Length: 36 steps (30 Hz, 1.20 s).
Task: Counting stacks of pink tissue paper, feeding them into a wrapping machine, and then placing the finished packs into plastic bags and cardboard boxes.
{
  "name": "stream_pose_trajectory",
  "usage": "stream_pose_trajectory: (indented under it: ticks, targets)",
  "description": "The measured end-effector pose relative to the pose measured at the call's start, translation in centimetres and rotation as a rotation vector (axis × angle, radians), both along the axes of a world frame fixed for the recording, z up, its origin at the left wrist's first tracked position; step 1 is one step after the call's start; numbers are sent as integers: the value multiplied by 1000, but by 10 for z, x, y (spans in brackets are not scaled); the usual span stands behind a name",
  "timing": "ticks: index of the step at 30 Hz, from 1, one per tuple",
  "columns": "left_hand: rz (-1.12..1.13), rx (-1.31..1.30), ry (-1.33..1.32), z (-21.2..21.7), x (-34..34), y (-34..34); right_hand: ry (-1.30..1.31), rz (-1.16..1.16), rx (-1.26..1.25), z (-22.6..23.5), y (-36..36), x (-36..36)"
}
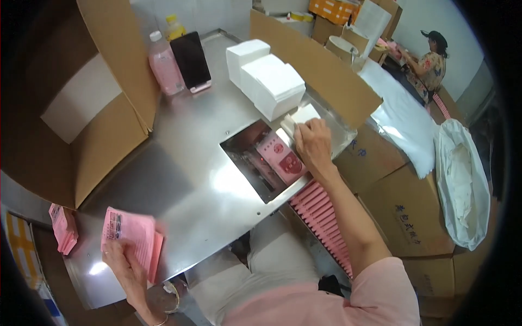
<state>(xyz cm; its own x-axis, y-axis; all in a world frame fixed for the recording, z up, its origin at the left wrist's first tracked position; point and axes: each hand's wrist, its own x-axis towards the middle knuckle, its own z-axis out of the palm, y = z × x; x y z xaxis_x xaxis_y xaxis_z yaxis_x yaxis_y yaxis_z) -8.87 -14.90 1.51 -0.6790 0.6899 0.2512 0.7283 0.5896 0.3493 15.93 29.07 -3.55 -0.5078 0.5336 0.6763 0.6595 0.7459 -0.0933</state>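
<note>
My left hand [124, 269] grips a small stack of pink printed packets [133, 225] at the near left of the metal table [182, 204]. Across the table, my right hand [315, 144] pinches a white folded paper [288, 125]; its exact kind is partly hidden by the fingers. Just left of that hand, a single pink packet [278, 157] lies in a rectangular opening in the tabletop, with a dark mechanism [258, 168] beside it. Tall stacks of white folded paper [269, 79] stand beyond the opening. A further pink bundle [63, 229] rests at the table's left edge.
An open cardboard box [106, 146] stands at left. Behind it are a pink-filled bottle [165, 65] and a phone on a stand [190, 60]. A row of pink packets [323, 223] runs below the right edge, beside cartons [405, 212]. Another person [432, 65] works at far right.
</note>
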Motion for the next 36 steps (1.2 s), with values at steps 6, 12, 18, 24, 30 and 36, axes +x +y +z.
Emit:
stream_pose_trajectory:
  ticks: [6,12,18,24,30,36]
  targets:
    - [-407,152,105,-9,72,130,52,97,-11,1,3,6]
    - [-357,194,115,-26,93,155,77,100,-20,5,7,-2]
    - [-430,235,55,-27,91,156,131,80,-70,4,6,6]
    - [-466,255,42,-28,90,157,93,99,-9,5,0,5]
    - [-471,248,30,-27,89,158,78,109,-29,0,10,2]
    - [-534,299,-4,-28,90,165,65,68,30,-1,13,12]
